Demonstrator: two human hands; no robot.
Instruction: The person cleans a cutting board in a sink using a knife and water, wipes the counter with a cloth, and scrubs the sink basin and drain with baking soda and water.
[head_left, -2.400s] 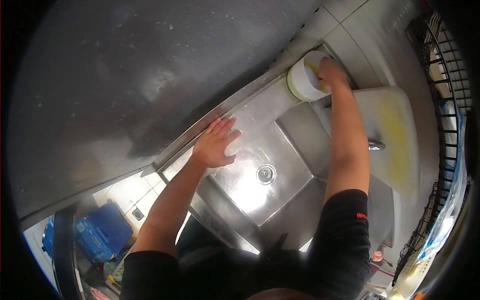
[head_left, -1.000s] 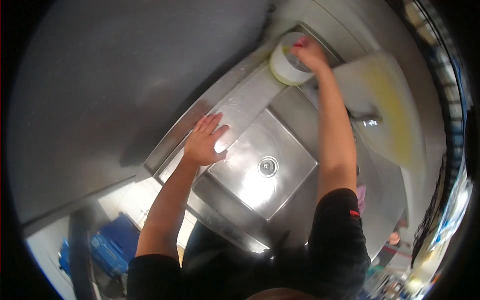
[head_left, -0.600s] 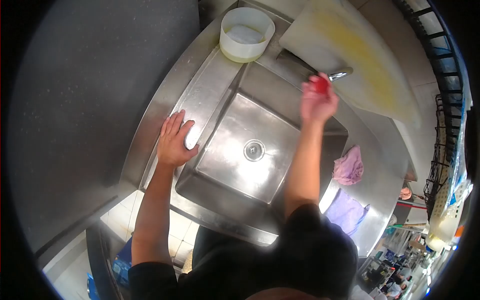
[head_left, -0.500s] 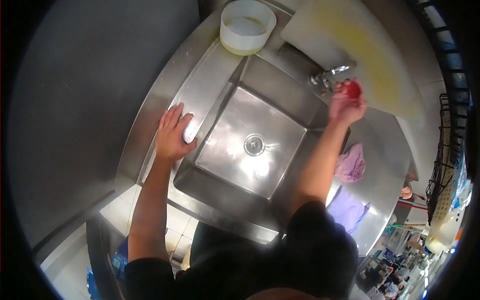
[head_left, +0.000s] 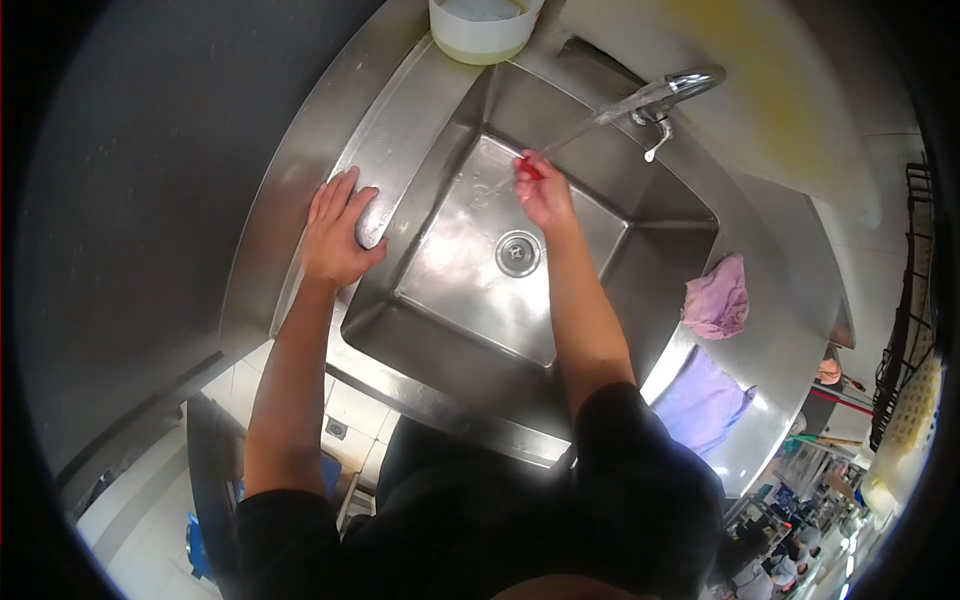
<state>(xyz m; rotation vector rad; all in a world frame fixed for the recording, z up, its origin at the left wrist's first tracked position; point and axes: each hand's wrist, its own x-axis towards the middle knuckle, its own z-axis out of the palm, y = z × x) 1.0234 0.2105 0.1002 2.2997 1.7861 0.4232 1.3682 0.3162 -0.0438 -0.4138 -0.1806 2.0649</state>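
My left hand [head_left: 338, 235] lies on the metal ledge left of the sink [head_left: 455, 270], fingers spread and nothing held. Over the basin, my right hand [head_left: 547, 200] has its fingers curled around a small red object [head_left: 532, 168]. Most of that object is hidden by the fingers, so its kind does not show. A thin stream of water [head_left: 580, 130] runs from the chrome faucet [head_left: 690, 85] down toward the right hand. The drain [head_left: 517, 254] lies in the basin floor just below that hand.
A white tub [head_left: 480, 35] with yellowish liquid stands at the sink's far left corner. A pink cloth [head_left: 717, 298] and a purple cloth [head_left: 700, 400] lie on the right counter. A dark panel [head_left: 150, 200] rises on the left, and a wire rack [head_left: 905, 300] is at far right.
My right hand has moved left from beside the faucet to over the basin, still holding the red object. Running water now shows. My left hand stays on the ledge.
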